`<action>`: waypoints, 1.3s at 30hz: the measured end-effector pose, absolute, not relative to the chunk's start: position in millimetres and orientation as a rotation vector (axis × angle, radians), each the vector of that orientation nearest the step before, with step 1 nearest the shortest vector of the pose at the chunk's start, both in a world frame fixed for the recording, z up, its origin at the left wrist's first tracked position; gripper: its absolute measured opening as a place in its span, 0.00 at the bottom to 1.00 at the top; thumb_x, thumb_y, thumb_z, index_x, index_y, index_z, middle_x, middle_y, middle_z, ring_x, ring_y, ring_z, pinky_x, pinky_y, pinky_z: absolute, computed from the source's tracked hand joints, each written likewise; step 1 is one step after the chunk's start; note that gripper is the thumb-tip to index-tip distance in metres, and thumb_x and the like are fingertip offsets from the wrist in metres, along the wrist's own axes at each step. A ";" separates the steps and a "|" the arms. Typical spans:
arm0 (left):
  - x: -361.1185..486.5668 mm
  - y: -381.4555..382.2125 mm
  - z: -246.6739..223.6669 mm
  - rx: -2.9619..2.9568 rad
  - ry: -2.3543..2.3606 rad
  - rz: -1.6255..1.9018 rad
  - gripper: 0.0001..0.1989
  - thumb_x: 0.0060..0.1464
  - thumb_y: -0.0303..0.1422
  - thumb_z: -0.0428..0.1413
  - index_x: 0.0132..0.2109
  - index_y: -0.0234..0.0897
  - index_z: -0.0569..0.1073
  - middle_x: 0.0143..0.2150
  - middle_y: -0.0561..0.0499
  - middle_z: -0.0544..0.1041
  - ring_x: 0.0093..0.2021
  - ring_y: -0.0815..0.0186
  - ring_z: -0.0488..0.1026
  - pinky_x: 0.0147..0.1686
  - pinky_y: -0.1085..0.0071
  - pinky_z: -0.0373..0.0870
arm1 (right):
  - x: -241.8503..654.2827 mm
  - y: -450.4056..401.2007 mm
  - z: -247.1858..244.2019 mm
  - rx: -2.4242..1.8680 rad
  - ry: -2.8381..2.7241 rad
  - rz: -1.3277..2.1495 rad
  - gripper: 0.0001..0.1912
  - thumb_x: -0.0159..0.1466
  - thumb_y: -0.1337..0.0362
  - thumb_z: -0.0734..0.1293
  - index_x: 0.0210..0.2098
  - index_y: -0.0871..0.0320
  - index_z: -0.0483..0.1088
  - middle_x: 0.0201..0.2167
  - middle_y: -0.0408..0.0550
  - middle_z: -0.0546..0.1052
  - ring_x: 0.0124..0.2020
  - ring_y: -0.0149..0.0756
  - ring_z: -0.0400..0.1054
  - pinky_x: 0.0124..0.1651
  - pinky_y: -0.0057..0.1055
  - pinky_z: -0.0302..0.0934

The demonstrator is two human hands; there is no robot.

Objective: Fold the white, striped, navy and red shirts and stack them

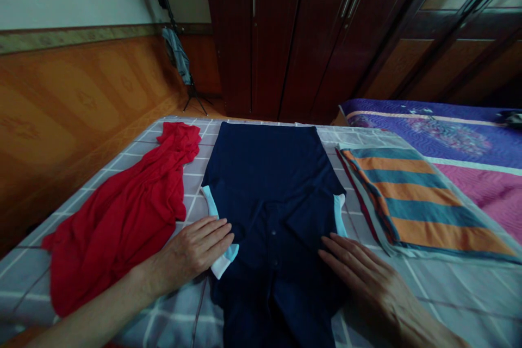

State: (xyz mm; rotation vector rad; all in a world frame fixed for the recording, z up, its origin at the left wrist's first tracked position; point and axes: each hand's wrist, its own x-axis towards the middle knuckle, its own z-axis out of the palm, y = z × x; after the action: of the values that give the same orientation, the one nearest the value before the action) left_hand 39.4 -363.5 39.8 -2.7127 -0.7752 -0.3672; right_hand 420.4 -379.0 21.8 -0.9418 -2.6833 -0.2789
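Note:
A navy blue shirt (269, 168) with buttons at its neck opening and white-and-light-blue trim at the sides lies spread on the checked grey bedsheet (191, 196). My left hand (204, 244) rests flat on its left edge, partly over the pale trim, fingers stretched out. On the opposite edge, my right hand (359, 266) lies with fingers extended, pressing on the navy cloth just below the other pale strip. Neither hand grips the cloth. The near end of the shirt runs out of view at the bottom.
A crumpled red garment (126, 217) lies to the left. Folded clothes with an orange-and-teal striped piece on top (424, 196) sit to the right. Beyond them is a purple and pink bedcover (452, 130). A dark wooden wardrobe (281, 38) and a clothes stand (175, 38) stand behind.

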 end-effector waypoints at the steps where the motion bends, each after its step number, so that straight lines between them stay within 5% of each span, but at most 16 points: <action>1: 39.2 -363.6 41.2 -2.719 -0.783 -0.350 0.18 0.60 0.18 0.42 0.50 0.32 0.71 0.49 0.44 0.76 0.51 0.62 0.72 0.51 0.62 0.70 | 420.1 -378.2 23.7 -0.945 -2.683 -0.273 0.32 0.57 0.80 0.53 0.59 0.57 0.61 0.57 0.51 0.68 0.60 0.39 0.58 0.54 0.41 0.64; 17: 41.6 -363.7 35.8 -2.754 -0.796 -0.373 0.18 0.59 0.17 0.43 0.50 0.32 0.71 0.51 0.43 0.75 0.53 0.61 0.71 0.51 0.62 0.71 | 425.2 -370.6 25.7 -0.845 -2.682 -0.119 0.27 0.52 0.80 0.54 0.45 0.57 0.72 0.52 0.49 0.73 0.57 0.39 0.63 0.52 0.41 0.65; 27: 40.2 -365.3 47.2 -2.861 -0.837 -0.307 0.19 0.58 0.19 0.43 0.51 0.32 0.71 0.50 0.44 0.76 0.51 0.61 0.73 0.49 0.63 0.71 | 414.8 -364.3 59.5 -0.827 -2.642 0.092 0.28 0.44 0.79 0.53 0.39 0.58 0.73 0.40 0.50 0.79 0.45 0.34 0.72 0.47 0.31 0.68; 39: 40.0 -380.2 58.2 -2.991 -0.887 -0.279 0.23 0.51 0.17 0.43 0.52 0.32 0.71 0.51 0.45 0.76 0.52 0.61 0.72 0.52 0.64 0.68 | 416.6 -369.8 72.8 -0.815 -2.599 0.202 0.29 0.44 0.78 0.55 0.41 0.55 0.73 0.37 0.48 0.80 0.41 0.35 0.74 0.45 0.28 0.68</action>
State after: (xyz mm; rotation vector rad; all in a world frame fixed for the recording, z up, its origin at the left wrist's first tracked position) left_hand 40.0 -380.2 58.2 -2.9912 -0.8870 -0.2794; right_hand 416.6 -369.8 72.8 -0.8149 -2.5989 0.2021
